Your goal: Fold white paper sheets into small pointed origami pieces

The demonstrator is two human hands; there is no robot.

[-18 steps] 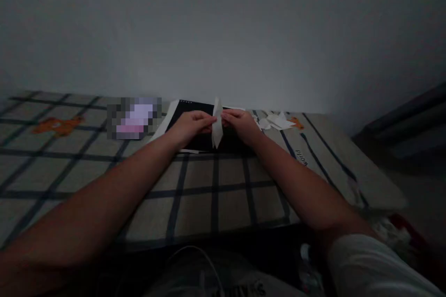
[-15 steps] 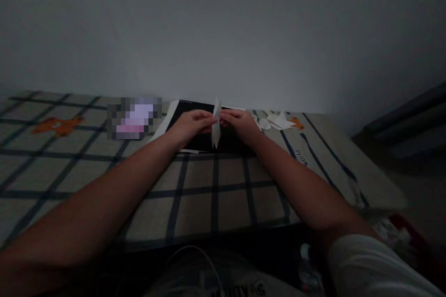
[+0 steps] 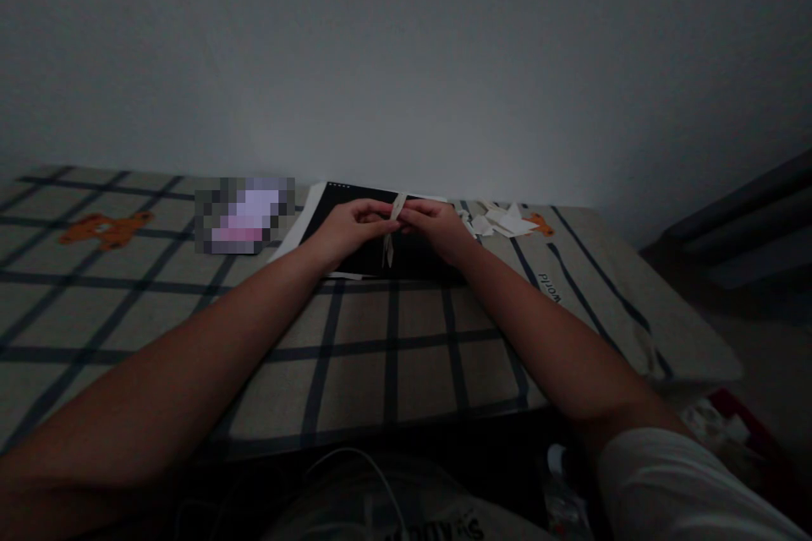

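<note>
1. Cable, thin and white (image 3: 355,461), curling across the lap at the bottom edge, nearest of all.
2. Checked beige bedcover with dark blue lines (image 3: 393,355) beyond, both forearms stretched over it.
3. Left hand (image 3: 346,228) and right hand (image 3: 437,228) meeting above a flat black board (image 3: 355,258), fingertips of each clamped on a narrow folded strip of white paper (image 3: 392,228) held upright between them.
4. Better crease, probably, from pinching close to the fold and keeping the edges aligned while pressing.
5. Loose white paper scraps (image 3: 501,222) lying farther right, near the wall, apart from both hands.
</note>
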